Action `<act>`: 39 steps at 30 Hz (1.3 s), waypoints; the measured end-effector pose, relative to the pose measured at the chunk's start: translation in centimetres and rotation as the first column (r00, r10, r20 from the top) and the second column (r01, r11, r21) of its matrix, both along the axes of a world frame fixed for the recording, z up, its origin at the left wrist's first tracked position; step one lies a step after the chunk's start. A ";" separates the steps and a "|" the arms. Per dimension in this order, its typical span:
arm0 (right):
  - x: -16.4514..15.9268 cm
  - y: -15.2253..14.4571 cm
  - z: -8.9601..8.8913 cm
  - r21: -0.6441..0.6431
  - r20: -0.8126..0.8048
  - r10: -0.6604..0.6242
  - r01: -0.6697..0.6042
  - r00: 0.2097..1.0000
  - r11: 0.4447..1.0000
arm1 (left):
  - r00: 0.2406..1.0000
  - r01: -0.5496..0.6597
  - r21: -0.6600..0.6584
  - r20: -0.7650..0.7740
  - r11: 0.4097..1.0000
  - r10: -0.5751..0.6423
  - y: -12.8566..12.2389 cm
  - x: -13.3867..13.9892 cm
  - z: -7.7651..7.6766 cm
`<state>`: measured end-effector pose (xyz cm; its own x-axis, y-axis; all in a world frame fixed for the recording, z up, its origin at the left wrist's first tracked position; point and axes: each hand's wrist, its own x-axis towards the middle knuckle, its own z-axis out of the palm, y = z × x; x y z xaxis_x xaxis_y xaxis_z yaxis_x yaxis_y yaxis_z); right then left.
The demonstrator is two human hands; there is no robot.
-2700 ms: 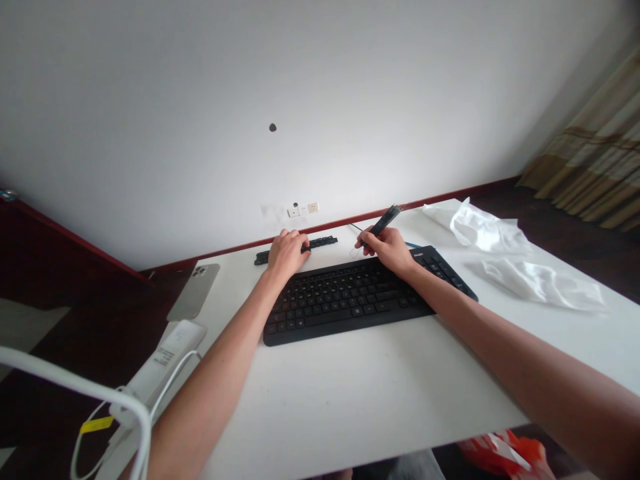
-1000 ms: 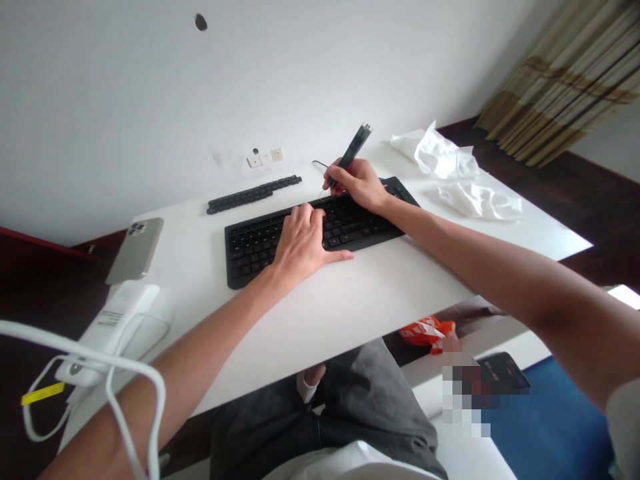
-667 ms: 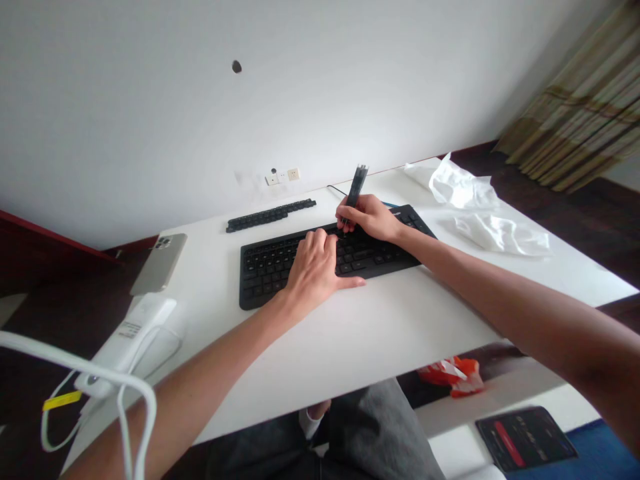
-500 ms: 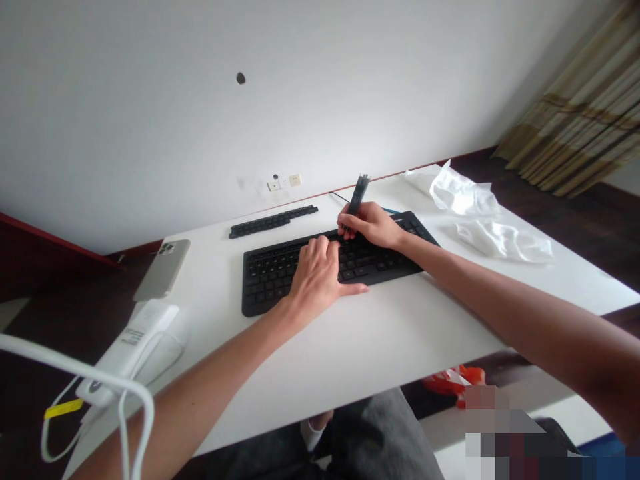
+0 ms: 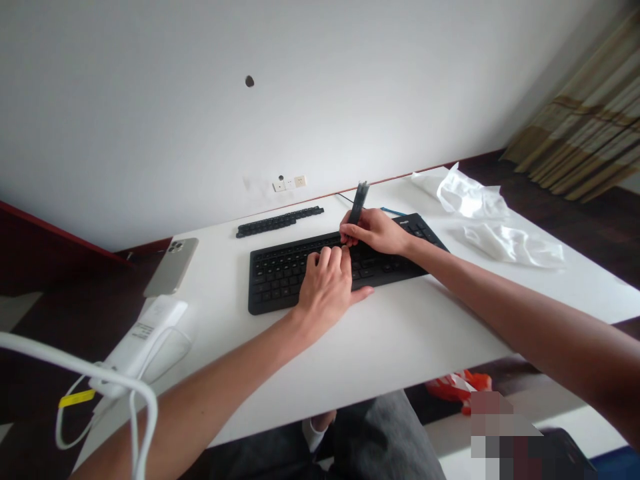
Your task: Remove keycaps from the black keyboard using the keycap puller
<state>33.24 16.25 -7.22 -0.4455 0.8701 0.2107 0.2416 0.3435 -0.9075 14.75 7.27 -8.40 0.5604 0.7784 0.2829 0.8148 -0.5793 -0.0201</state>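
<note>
A black keyboard lies on the white table. My left hand rests palm down on its middle keys, thumb stretched out past the front edge. Its fingertips are bent onto the keys, close to my right hand. Between the fingers of my right hand stands a slim dark tool, upright with a slight tilt and a ragged upper end. Its lower end is hidden among the fingers over the upper keys. Behind the keyboard lies a long black strip of key-like pieces.
At the left lie a phone and a white power strip with a looping white cable. Crumpled white plastic bags lie at the right. A thin blue item is behind the keyboard. Wall sockets sit beyond the table.
The whole view has shifted slightly, moving everything a little to the right. My left hand has slid a bit along the keys toward my right hand, which keeps hold of the dark tool.
</note>
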 end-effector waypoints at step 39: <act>1.9 1.0 1.1 -0.065 -0.003 0.349 -0.348 0.937 0.935 | 0.997 -0.059 0.016 -0.059 0.998 0.059 -1.5 0.5 0.4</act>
<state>35.10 17.22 -6.16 -0.7246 0.6716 0.1547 0.1252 0.3490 -0.9287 15.28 5.78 -7.99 0.5297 0.8068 0.2618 0.8447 -0.5296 -0.0769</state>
